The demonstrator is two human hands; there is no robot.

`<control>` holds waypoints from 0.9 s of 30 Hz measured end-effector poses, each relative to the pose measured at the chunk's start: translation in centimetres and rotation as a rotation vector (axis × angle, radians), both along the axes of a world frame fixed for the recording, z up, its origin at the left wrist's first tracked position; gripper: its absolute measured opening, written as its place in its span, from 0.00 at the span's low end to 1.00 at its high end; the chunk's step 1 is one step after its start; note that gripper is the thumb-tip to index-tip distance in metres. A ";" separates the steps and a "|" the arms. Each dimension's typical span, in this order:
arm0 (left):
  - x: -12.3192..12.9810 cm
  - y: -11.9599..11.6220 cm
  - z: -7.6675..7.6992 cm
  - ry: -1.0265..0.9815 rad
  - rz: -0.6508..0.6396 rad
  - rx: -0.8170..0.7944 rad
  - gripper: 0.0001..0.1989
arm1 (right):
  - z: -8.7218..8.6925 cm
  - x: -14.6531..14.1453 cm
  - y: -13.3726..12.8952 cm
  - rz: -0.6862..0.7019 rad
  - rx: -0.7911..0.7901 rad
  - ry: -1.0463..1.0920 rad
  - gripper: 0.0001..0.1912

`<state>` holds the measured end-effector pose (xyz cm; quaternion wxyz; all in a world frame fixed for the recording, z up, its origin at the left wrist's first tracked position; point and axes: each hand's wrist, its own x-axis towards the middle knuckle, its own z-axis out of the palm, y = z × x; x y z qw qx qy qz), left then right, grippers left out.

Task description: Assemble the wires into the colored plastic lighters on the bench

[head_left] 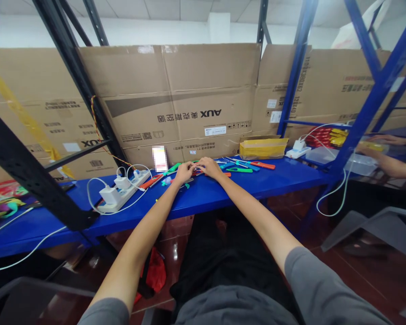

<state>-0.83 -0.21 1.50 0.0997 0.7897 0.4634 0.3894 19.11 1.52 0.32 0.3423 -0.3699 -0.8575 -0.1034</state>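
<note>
My left hand (184,172) and my right hand (209,168) rest close together on the far part of a blue metal shelf (243,192). Their curled fingers are over a small orange-red piece (198,172), and whatever lies inside them is hidden. Around them lie several plastic-handled pieces in orange, green and blue, including an orange one (263,165) and a green one (239,170). Left of my left hand is another orange piece (151,181). A phone (159,159) with a blurred screen leans upright behind them.
A white power strip (125,194) with white chargers and cables lies at the left. A yellow box (263,148) stands behind the shelf, before large cardboard cartons (179,95). Black and blue rack uprights frame the view. At right, a co-worker's arm (389,163) reaches beside a clear plastic container (341,161).
</note>
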 end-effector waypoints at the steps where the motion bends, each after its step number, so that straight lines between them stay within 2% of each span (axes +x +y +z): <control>1: 0.0 0.0 0.0 -0.001 -0.008 0.004 0.11 | 0.1 -0.1 -0.2 -0.037 0.004 -0.025 0.10; 4: 0.0 -0.1 0.0 0.000 0.001 0.017 0.10 | 0.3 -0.5 -1.0 -0.105 0.006 -0.122 0.14; 12: -0.1 0.0 -0.1 0.000 0.035 0.051 0.11 | 0.9 -1.5 -2.9 -0.134 -0.055 -0.232 0.19; 21: 0.2 -0.3 0.3 0.110 0.084 0.094 0.12 | 1.5 -1.0 -2.9 -0.288 -0.153 -0.141 0.22; 27: -0.1 -0.7 0.7 0.203 0.182 0.077 0.13 | 1.4 0.3 -2.4 -0.432 -0.210 0.007 0.22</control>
